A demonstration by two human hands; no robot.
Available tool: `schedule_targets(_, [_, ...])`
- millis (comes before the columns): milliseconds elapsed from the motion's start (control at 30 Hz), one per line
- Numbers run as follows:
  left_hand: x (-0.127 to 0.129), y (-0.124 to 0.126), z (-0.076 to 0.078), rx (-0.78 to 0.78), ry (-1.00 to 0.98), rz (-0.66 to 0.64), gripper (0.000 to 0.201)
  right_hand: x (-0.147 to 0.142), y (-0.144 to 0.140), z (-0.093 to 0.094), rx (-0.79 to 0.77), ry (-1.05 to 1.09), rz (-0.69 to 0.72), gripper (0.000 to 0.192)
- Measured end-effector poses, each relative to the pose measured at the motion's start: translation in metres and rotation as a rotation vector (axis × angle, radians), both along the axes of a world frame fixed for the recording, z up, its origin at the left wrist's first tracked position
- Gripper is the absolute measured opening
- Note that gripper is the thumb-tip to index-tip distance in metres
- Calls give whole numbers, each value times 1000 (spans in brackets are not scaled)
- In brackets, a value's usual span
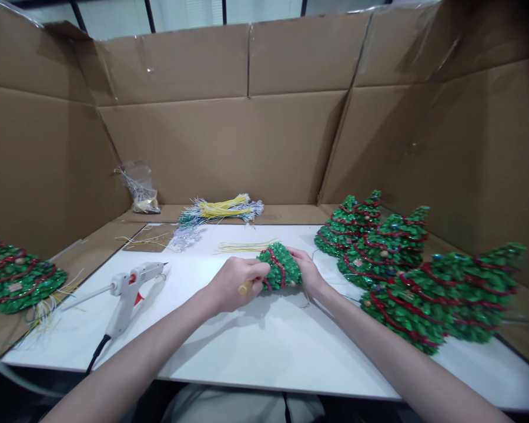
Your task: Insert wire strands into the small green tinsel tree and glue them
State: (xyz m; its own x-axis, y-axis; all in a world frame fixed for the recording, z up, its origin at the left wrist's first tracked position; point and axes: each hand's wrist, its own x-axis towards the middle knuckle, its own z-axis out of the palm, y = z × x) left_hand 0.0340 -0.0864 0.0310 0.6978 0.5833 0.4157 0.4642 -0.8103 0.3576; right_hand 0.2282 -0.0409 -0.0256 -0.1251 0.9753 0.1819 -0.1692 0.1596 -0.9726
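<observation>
White work table walled by brown cardboard.
Left hand and right hand both grip small green tinsel tree.

Green tree with red garland stripes; white glue gun; yellow, perhaps silver, wires.

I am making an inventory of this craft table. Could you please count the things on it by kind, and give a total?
Green decorated trees: 6, one held in both hands, four lying at right, one at left
Glue guns: 1
Wire bundles, yellow and silver: 1 pile
Loose yellow strands on the white board: 1 group
Plastic bags: 1
Total: 10
</observation>
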Motion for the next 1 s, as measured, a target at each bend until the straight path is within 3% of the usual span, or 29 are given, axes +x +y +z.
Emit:
schedule_targets(333, [0, 2, 5, -135, -59, -33, 19, 3, 5, -7, 19, -12, -4, 31])
schedule_targets(500, [-4, 7, 0, -194, -115, -64, 17, 2, 3, -4, 7, -2, 4, 28])
schedule_targets(733, [-10, 12, -8, -297, -272, -5, 11, 4, 3, -4, 6, -37, 15, 27])
schedule_targets(1000, [-13, 6, -9, -166, -197, -56, 13, 4, 3, -6, 8, -76, 17, 27])
